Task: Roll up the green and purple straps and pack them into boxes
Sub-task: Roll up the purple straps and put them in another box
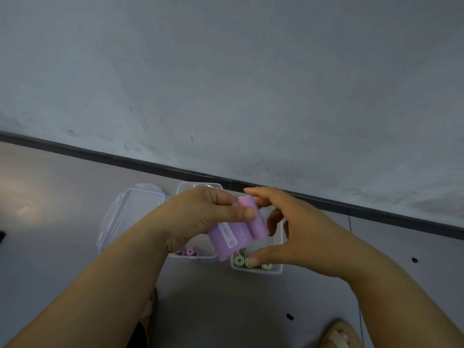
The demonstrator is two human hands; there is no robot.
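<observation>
A purple strap (238, 233), partly rolled and marked LIGHT, is held above two clear boxes on the grey floor. My left hand (213, 217) pinches its rolled upper end between thumb and fingers. My right hand (283, 232) curves around the strap's right side, its fingertips touching the roll and its thumb low by the box. The left box (193, 254) holds purple rolls (188, 252). The right box (256, 268) holds green rolls (239, 259).
A clear lid (130, 212) with clip edges lies on the floor left of the boxes. A dark skirting strip (125, 159) runs along the grey wall behind. My sandalled feet (339, 335) show at the bottom edge.
</observation>
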